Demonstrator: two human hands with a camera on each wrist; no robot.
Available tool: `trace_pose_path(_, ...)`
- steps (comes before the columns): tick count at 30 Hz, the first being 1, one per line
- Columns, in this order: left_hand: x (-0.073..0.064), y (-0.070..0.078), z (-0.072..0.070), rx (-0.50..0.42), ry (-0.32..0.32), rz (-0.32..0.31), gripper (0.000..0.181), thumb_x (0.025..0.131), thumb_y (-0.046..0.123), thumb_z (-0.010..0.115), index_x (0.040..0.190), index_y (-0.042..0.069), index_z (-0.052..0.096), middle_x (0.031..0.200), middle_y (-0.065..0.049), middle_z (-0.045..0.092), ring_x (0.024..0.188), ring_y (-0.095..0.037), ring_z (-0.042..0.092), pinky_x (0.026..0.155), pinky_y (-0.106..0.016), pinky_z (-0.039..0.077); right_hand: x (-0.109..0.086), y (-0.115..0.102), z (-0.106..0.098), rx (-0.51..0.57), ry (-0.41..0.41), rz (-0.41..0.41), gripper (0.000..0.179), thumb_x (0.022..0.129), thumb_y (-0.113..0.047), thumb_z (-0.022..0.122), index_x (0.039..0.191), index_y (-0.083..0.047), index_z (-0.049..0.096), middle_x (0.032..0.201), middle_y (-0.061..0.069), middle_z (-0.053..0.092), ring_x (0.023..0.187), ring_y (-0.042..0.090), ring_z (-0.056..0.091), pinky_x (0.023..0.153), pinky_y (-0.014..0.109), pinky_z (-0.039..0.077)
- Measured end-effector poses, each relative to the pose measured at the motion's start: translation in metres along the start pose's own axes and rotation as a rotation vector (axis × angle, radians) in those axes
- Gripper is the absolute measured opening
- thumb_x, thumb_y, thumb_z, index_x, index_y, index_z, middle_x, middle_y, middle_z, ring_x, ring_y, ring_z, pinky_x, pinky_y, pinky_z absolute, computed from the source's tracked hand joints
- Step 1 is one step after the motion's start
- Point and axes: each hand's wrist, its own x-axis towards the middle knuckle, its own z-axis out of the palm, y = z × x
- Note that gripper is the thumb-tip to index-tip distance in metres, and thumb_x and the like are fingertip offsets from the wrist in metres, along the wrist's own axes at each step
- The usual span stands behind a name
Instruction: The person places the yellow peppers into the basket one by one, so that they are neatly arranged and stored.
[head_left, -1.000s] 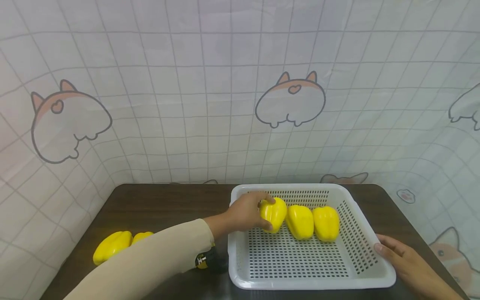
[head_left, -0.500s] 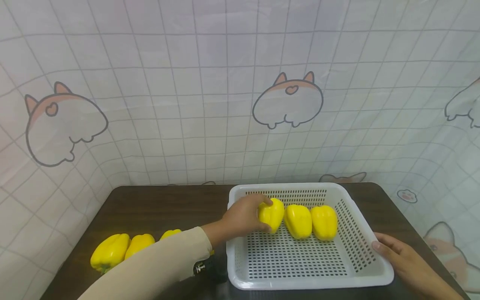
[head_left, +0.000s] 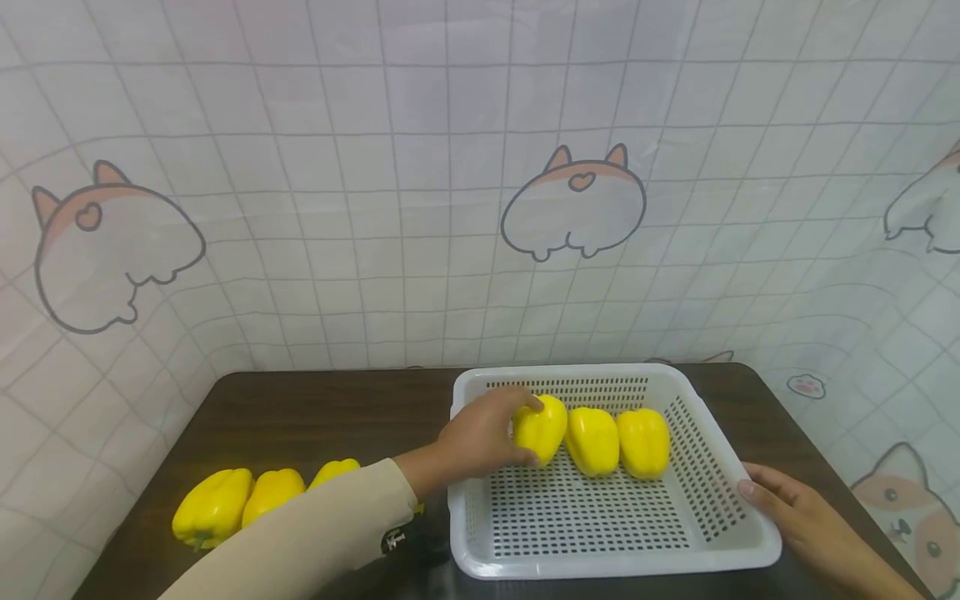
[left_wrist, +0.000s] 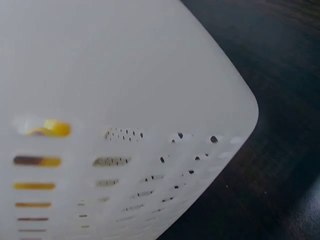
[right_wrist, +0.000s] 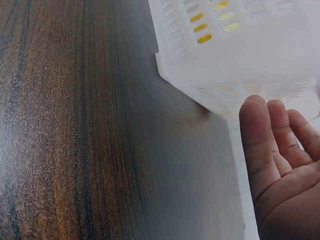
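My left hand point(head_left: 483, 433) reaches over the left rim of the white slotted plastic basket point(head_left: 615, 565). Its thumb and fingers grip a yellow bell pepper point(head_left: 543, 429) inside. Two more yellow bell peppers, one in the middle point(head_left: 592, 442) and one on the right point(head_left: 643, 443), lie beside it in a row. At the basket's right rim, my right hand point(head_left: 798, 512) touches the outer side with relaxed fingers. In the right wrist view, those fingers point(right_wrist: 255, 120) show against the basket wall point(right_wrist: 240, 57). The left wrist view has only the basket's outer wall point(left_wrist: 125, 75); the hand is out of sight there.
Left of the basket, several yellow bell peppers point(head_left: 213, 504) rest on the dark wood table point(head_left: 322, 408), partly behind my left sleeve point(head_left: 322, 529). A dark object with a white mark point(head_left: 393, 540) shows below the sleeve. A patterned white curtain point(head_left: 420, 208) surrounds the table.
The left forearm has drawn slightly down, uncovering more of the peppers on the table. The left hand keeps its grip on the pepper, which has barely moved. The view has shifted slightly.
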Motion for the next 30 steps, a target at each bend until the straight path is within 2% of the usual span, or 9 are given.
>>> trace_pose_path(6,0.002,0.002,0.001,0.055,0.0,-0.058,0.071,0.072,0.028,0.095,0.135,0.02,0.063,0.146,0.003,0.056,0.131,-0.019,0.053,0.108,-0.042,0.046,0.002,-0.003,0.004,-0.009,0.03,0.019,0.067,0.112,-0.032,0.042,0.154,0.015,0.018,0.124,0.023,0.066,0.099,0.031,0.071,0.08,0.04,0.06)
trace_pose_path(13,0.008,0.007,0.003,0.072,-0.009,-0.123,0.069,0.071,0.029,0.095,0.132,0.019,0.064,0.136,0.002,0.061,0.119,-0.018,0.058,0.096,-0.04,0.051,0.001,-0.001,0.002,-0.026,0.03,0.022,0.066,0.112,-0.032,0.041,0.154,0.015,0.019,0.125,0.024,0.065,0.1,0.03,0.071,0.08,0.039,0.059)
trace_pose_path(16,0.008,0.007,0.004,0.079,-0.011,-0.134,0.07,0.071,0.031,0.095,0.132,0.018,0.064,0.133,0.002,0.062,0.114,-0.017,0.059,0.092,-0.039,0.052,0.0,-0.001,0.002,-0.033,0.034,0.023,0.065,0.112,-0.031,0.041,0.154,0.014,0.019,0.126,0.024,0.064,0.1,0.03,0.071,0.081,0.038,0.059)
trace_pose_path(23,0.011,0.005,0.007,0.122,-0.043,-0.142,0.068,0.069,0.036,0.095,0.126,0.019,0.063,0.117,0.005,0.064,0.091,-0.012,0.057,0.074,-0.031,0.051,0.001,-0.003,0.004,-0.027,0.043,0.032,0.067,0.112,-0.032,0.043,0.154,0.014,0.019,0.125,0.023,0.065,0.099,0.03,0.071,0.08,0.039,0.059)
trace_pose_path(30,0.013,0.007,0.008,0.122,-0.06,-0.137,0.066,0.069,0.038,0.095,0.123,0.019,0.062,0.118,0.005,0.064,0.09,-0.012,0.056,0.074,-0.031,0.05,0.0,-0.003,0.005,-0.027,0.063,0.048,0.067,0.111,-0.032,0.044,0.154,0.013,0.019,0.125,0.025,0.064,0.098,0.03,0.071,0.079,0.041,0.06)
